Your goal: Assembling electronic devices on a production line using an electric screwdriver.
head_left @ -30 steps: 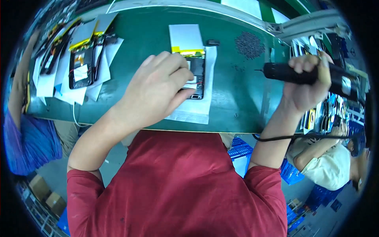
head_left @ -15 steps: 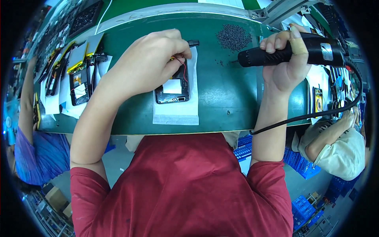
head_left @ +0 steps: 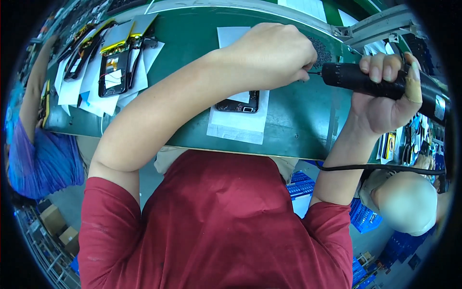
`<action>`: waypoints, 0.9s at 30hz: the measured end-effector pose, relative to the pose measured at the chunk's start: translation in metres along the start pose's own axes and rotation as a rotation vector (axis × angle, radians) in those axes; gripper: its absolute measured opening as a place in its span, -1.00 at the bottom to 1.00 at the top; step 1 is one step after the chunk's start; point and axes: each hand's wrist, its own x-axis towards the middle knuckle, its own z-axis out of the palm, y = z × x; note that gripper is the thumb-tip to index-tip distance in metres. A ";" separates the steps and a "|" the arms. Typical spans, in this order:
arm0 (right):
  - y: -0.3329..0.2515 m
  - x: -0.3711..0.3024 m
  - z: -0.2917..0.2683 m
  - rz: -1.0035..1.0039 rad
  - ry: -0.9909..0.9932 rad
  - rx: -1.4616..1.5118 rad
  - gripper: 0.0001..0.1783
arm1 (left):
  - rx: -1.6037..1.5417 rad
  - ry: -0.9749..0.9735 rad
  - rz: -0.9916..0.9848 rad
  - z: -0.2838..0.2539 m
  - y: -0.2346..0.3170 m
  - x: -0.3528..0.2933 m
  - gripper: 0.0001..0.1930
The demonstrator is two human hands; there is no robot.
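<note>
My right hand (head_left: 382, 106) is wrapped round a black electric screwdriver (head_left: 346, 78), held almost level with its bit pointing left. Across the bench, my left hand (head_left: 281, 53) has its fingers pinched at the tip of that bit; whatever lies between them is too small to make out. Just behind the fingers is a heap of small dark screws (head_left: 321, 48), partly hidden by the hand. Under my left forearm lies an opened phone housing (head_left: 245, 108) on a white paper sheet (head_left: 236, 129); the forearm covers most of the housing.
Left on the green bench (head_left: 183, 41) are several phone housings (head_left: 114, 77), silver battery packs (head_left: 144, 25) and paper sheets. A black cable (head_left: 380, 167) runs from the screwdriver across my right forearm. A metal frame (head_left: 380, 29) stands far right. Other people work at both sides.
My left hand has left the phone housing and moved right to the screwdriver's bit. The screwdriver and right hand have shifted slightly right and down in the picture; the whole view has turned somewhat.
</note>
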 end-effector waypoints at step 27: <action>-0.012 -0.008 -0.030 0.043 0.142 0.041 -0.66 | -0.110 0.041 0.106 0.025 -0.009 0.005 -0.76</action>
